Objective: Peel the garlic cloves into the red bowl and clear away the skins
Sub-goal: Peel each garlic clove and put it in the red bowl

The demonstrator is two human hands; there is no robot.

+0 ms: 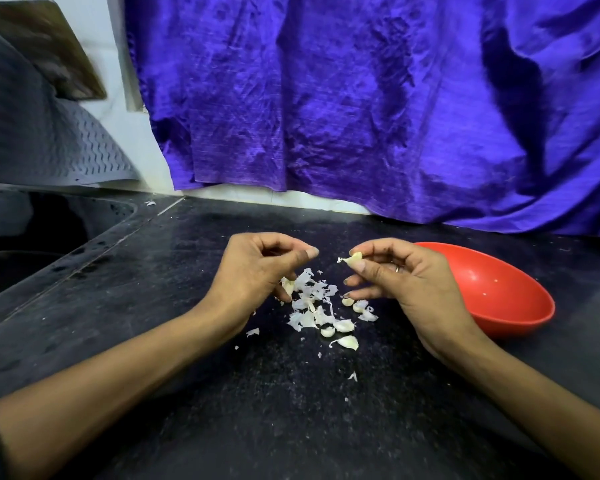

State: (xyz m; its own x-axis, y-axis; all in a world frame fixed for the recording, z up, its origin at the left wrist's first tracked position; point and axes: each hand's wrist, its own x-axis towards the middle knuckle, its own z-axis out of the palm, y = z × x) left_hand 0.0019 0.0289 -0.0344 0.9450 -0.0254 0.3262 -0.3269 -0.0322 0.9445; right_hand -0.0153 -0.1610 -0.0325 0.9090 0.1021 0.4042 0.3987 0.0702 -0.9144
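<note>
The right hand (400,282) pinches a garlic clove (354,259) between thumb and forefinger, held above the skin pile (312,299) so peelings fall there. The left hand (257,268) hovers with curled fingers, perhaps holding a scrap of skin. The red bowl (492,289) waits just right, within easy reach; unpeeled cloves (343,325) lie among the skins.

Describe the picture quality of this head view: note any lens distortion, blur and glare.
Head view: wide-angle bending curves the countertop edge and stretches the forearms at the corners; the right hand and its garlic clove are fairly sharp, the grey mat is softer; the purple cloth shows sheen, and the red bowl has small highlights.
</note>
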